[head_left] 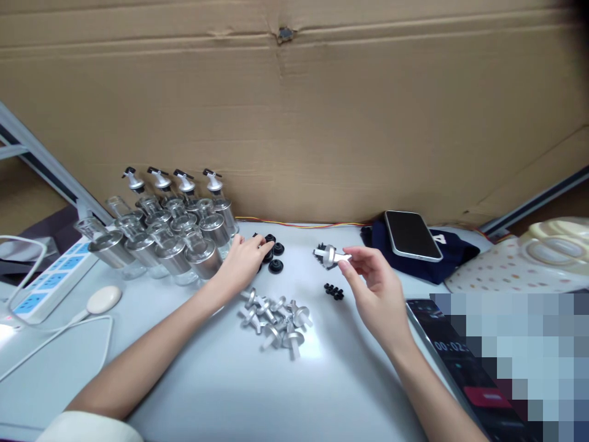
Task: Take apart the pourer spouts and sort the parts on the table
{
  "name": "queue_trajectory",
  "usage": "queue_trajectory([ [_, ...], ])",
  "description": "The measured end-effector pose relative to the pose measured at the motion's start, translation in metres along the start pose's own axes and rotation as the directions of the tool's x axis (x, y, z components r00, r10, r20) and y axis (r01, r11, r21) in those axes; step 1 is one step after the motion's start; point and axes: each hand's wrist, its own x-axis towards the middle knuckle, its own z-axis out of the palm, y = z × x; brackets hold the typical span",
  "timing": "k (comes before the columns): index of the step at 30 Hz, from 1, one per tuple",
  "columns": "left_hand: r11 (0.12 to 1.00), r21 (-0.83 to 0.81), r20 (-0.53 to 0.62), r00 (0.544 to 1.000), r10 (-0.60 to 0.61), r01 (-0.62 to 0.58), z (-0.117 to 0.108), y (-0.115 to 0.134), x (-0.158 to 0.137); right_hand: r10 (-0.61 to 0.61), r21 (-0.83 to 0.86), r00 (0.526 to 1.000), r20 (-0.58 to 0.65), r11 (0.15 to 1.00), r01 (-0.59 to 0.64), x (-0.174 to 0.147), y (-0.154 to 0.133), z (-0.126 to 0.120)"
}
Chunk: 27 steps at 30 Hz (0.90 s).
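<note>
Pinched between the thumb and fingers of my right hand (375, 285) is a silver pourer spout (329, 256), lying roughly level above the table. My left hand (246, 258) reaches to a small group of black rubber stoppers (276, 266), its fingers closed down on one at the group's left side; the fingers partly hide it. Nearer to me lies a loose heap of silver pourer spouts (276, 322). Small black caps (334, 291) lie in rows on the table beside my right hand. More black parts sit behind the held spout, partly covered by it.
Several glass bottles with metal bands (202, 258) stand at the left, the back ones topped with pourers (214, 182). A power strip (55, 276) and a white round charger (103, 299) lie further left. At right are a phone on dark cloth (411, 236), a timer phone (460, 356) and tape rolls (552, 252).
</note>
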Motion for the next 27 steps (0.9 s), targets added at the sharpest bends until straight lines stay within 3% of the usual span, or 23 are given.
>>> queue_trajectory([
  [7, 0.998, -0.06, 0.01, 1.0, -0.012, 0.013, 0.001, -0.003, 0.001, 0.003, -0.053, 0.999, 0.04, 0.999, -0.001, 0.0, -0.001, -0.001],
  [10, 0.996, -0.082, 0.012, 1.0, -0.02, 0.021, 0.002, -0.002, 0.002, 0.018, -0.113, 0.994, 0.112, 0.994, -0.005, 0.001, 0.001, 0.0],
  [14, 0.993, -0.109, 0.016, 0.999, -0.036, 0.038, 0.005, -0.001, 0.002, 0.152, -0.282, 0.938, 0.311, 0.957, -0.062, -0.002, 0.004, 0.005],
  [17, 0.99, -0.131, 0.007, 0.999, -0.047, 0.048, 0.006, -0.002, 0.001, 0.224, -0.398, 0.894, 0.389, 0.916, -0.057, -0.007, 0.006, 0.011],
  [23, 0.977, -0.21, -0.069, 0.996, -0.06, 0.045, -0.008, -0.002, -0.001, 0.244, -0.491, 0.84, 0.484, 0.871, 0.03, -0.013, 0.003, 0.02],
  [27, 0.889, -0.451, 0.003, 0.996, 0.086, -0.076, -0.033, 0.002, -0.011, 0.181, -0.459, 0.807, 0.562, 0.88, 0.122, -0.014, 0.001, 0.021],
])
